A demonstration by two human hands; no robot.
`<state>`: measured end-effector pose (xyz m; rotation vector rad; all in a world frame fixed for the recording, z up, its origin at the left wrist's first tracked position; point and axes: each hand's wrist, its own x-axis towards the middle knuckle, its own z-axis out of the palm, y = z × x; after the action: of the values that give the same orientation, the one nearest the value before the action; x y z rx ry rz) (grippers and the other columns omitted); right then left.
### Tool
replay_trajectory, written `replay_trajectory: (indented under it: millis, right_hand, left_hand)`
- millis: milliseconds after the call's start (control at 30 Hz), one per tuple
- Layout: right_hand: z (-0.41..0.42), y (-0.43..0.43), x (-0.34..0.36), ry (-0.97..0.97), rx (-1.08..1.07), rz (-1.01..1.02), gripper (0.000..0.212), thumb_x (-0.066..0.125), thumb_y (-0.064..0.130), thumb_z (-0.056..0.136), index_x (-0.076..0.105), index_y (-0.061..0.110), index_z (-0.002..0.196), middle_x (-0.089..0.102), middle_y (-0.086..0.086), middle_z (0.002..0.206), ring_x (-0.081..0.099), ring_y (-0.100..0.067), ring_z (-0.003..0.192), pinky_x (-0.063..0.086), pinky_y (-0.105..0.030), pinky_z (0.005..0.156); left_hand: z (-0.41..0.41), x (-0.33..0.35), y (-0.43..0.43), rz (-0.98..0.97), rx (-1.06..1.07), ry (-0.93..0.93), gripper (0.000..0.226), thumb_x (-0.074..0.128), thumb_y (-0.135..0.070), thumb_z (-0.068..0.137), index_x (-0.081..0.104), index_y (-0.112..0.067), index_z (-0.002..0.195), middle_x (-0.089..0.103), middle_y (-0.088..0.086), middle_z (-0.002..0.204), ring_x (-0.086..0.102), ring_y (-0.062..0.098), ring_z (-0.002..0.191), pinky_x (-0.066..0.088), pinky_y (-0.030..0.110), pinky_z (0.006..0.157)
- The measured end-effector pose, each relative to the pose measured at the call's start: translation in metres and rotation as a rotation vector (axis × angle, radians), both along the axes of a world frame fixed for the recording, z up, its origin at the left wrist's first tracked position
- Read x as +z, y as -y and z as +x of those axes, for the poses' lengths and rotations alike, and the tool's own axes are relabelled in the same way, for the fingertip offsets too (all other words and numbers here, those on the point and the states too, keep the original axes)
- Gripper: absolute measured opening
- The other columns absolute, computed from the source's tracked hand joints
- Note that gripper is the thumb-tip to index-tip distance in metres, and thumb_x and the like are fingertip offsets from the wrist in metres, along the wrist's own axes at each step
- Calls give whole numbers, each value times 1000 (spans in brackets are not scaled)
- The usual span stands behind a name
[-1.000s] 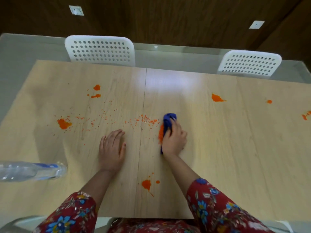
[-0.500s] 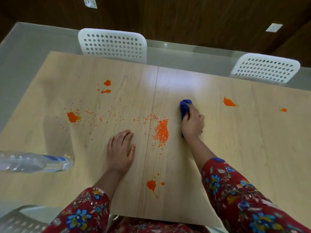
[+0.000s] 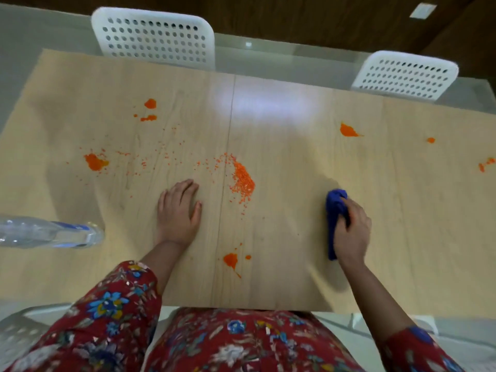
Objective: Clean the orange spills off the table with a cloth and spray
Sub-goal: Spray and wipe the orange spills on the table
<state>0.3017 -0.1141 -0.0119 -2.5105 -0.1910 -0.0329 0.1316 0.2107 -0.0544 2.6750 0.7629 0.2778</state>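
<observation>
My right hand point(image 3: 351, 232) grips a bunched blue cloth point(image 3: 334, 210) and holds it down on the wooden table point(image 3: 295, 157), right of centre. My left hand point(image 3: 178, 210) rests flat on the table, fingers spread. Between the hands lies a heap of orange grains point(image 3: 241, 181), with scattered grains trailing left. Orange blots sit at the left point(image 3: 95, 161), far left-centre point(image 3: 150, 103), near the front edge point(image 3: 230, 260), and at the right point(image 3: 347, 130). A clear spray bottle point(image 3: 51, 232) lies on its side at the left edge.
Two white perforated chairs stand behind the table, one at the back left point(image 3: 153, 36) and one at the back right point(image 3: 405, 73). Small orange spots mark the far right of the table point(image 3: 485, 163). Another chair's edge point(image 3: 18, 334) shows at the bottom left.
My right hand has slid the blue cloth rightward and nearer to me, away from the heap of orange grains it had gathered. My left hand stays flat in place.
</observation>
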Motion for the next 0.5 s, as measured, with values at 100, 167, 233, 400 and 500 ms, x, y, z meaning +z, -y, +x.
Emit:
replay_trajectory:
  millis: [100, 167, 233, 400, 500]
  right_hand:
    - [-34, 39, 1, -117, -98, -106, 34, 51, 9, 95, 49, 3, 128, 46, -13, 131, 54, -30, 94, 40, -30, 78]
    - [-49, 38, -1, -164, -113, -189, 35, 52, 16, 95, 44, 1, 126, 41, -16, 130, 50, -28, 71, 36, -32, 60]
    - [-59, 20, -5, -161, -85, -222, 37, 53, 17, 93, 42, 2, 125, 39, -17, 130, 55, -34, 67, 35, -32, 54]
    - [-65, -76, -10, -160, 2, -200, 42, 50, 17, 92, 42, 5, 131, 39, -14, 138, 60, -33, 91, 49, -39, 65]
    - [-62, -143, -6, -169, 116, -148, 41, 47, 20, 95, 41, 9, 134, 39, -9, 138, 61, -26, 92, 49, -33, 70]
  left_hand:
    - [0, -1, 1, 7, 4, -5, 45, 42, -34, 92, 55, -13, 129, 51, 5, 139, 43, 24, 131, 27, 49, 113]
    - [0, -1, 2, 8, 1, -12, 46, 41, -34, 92, 54, -12, 130, 50, 5, 140, 42, 25, 132, 26, 49, 113]
    - [1, 0, 1, 8, 0, -21, 47, 39, -35, 93, 53, -12, 131, 50, 6, 140, 41, 25, 133, 24, 49, 114]
    - [0, 0, 2, 0, 4, -23, 47, 39, -34, 94, 52, -13, 133, 49, 5, 141, 40, 24, 133, 22, 47, 115]
    - [-1, 1, 1, -10, 7, -14, 46, 39, -34, 94, 52, -14, 133, 48, 4, 142, 40, 22, 134, 21, 45, 116]
